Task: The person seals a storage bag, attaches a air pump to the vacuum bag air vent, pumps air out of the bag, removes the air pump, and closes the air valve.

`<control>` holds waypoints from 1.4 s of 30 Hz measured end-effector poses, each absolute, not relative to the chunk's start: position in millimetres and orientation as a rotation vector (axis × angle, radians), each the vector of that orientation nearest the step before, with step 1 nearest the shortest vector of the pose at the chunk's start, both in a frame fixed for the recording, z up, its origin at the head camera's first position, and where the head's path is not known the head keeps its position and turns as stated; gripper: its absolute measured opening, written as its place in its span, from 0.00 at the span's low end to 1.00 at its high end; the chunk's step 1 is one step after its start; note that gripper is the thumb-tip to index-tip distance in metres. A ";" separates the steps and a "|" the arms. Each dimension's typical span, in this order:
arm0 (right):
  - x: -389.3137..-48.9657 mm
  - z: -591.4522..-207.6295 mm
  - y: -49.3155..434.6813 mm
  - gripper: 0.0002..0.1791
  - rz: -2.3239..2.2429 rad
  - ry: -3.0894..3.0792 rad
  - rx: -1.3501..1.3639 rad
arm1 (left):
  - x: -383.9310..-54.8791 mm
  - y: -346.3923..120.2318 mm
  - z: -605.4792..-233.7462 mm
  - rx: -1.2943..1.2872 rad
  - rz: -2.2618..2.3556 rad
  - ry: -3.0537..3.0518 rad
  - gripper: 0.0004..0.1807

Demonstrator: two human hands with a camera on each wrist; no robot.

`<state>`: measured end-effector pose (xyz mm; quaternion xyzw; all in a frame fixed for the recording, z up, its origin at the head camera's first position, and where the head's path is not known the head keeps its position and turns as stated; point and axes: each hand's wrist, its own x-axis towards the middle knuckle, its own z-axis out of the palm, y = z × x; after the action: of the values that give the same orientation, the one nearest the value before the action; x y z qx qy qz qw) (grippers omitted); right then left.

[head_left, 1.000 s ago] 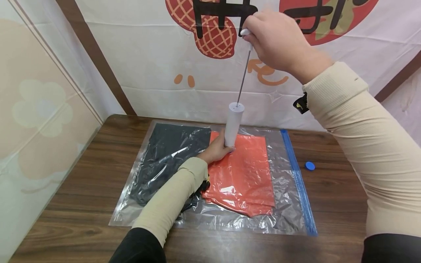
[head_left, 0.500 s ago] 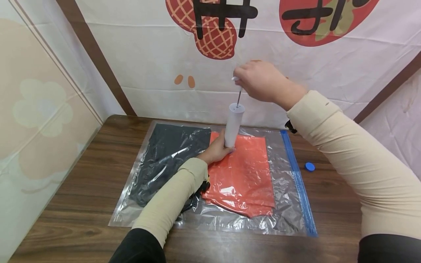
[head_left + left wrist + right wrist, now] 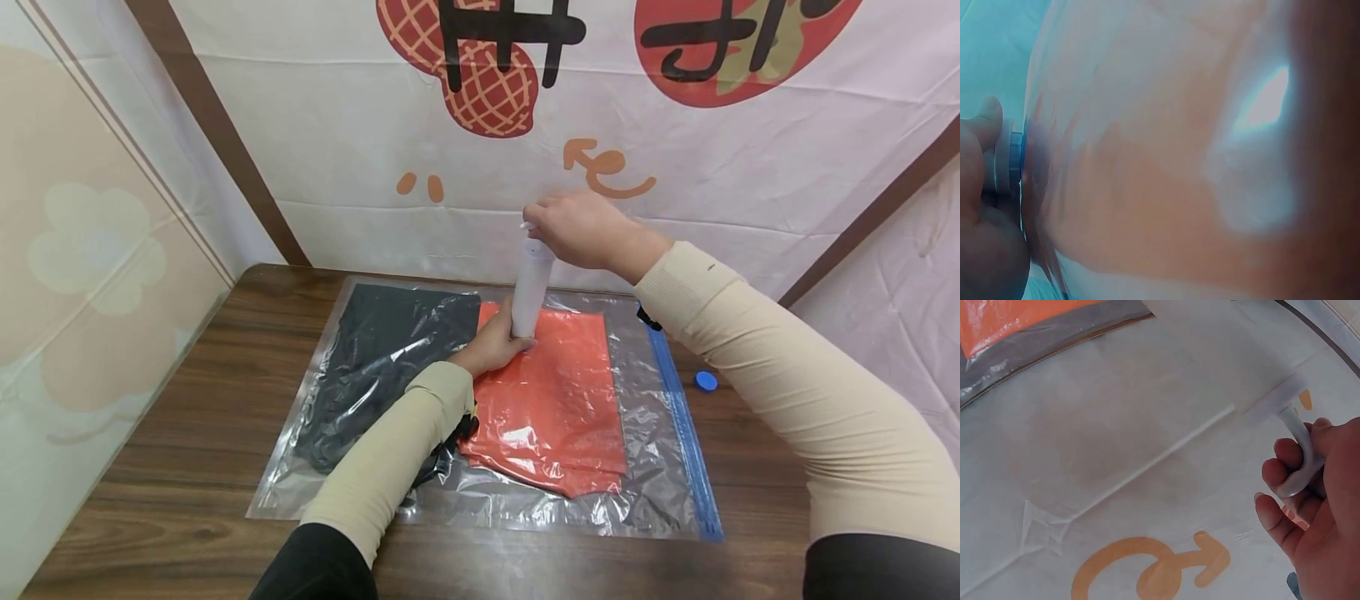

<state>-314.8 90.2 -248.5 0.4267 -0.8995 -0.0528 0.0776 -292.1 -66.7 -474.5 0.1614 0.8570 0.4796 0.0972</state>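
A white hand pump stands nearly upright on a clear vacuum storage bag that lies flat on the table. My left hand grips the pump low down, thumb and fingers around it. The left wrist view shows the pump's base meeting a blue valve on the shiny plastic. Above, my right hand holds the white pump handle, fingers curled round it, close over the top of the cylinder. Through the bag show a folded orange cloth and a folded black cloth.
A round blue cap lies on the wooden table, right of the bag's blue zip strip. Behind the table hangs a white printed sheet. A pale flowered panel stands at the left.
My right hand has come down from high above, and the metal rod that showed between handle and cylinder has slid in. The left hand and bag stay in place.
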 end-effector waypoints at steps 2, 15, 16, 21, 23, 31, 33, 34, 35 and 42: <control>-315.3 -250.2 90.8 0.07 -0.153 -2.690 1.281 | -292.4 -66.1 -474.4 0.480 1.417 2.539 0.44; -317.2 -215.9 93.0 0.08 -0.151 -2.706 1.233 | -293.2 -65.6 -476.7 0.475 1.433 2.542 0.44; -317.7 -210.5 93.2 0.08 -0.144 -2.703 1.225 | -293.3 -65.6 -476.8 0.476 1.434 2.542 0.45; -316.8 -183.0 94.8 0.10 -0.110 -2.702 1.189 | -294.4 -65.5 -478.4 0.488 1.421 2.542 0.45; -315.0 -172.0 95.6 0.11 -0.098 -2.718 1.155 | -294.5 -65.5 -478.9 0.493 1.413 2.544 0.45; -310.9 -137.5 100.3 0.16 -0.115 -2.608 1.001 | -294.6 -65.6 -478.4 0.473 1.418 2.546 0.45; -309.5 -132.9 101.3 0.16 -0.097 -2.564 0.992 | -294.3 -65.6 -477.6 0.467 1.420 2.541 0.45; -309.0 -131.0 101.7 0.17 -0.086 -2.541 0.992 | -294.2 -65.7 -477.5 0.466 1.419 2.542 0.45; -308.6 -129.8 102.0 0.17 -0.077 -2.520 0.992 | -293.9 -65.7 -477.2 0.463 1.419 2.541 0.45; -307.8 -129.6 103.1 0.17 -0.040 -2.470 0.973 | -293.0 -65.8 -476.3 0.469 1.413 2.546 0.45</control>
<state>-307.8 103.1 -129.6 0.3557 -0.9029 -0.0145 0.2410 -293.0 -65.8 -476.3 0.1584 0.8592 0.4769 0.0960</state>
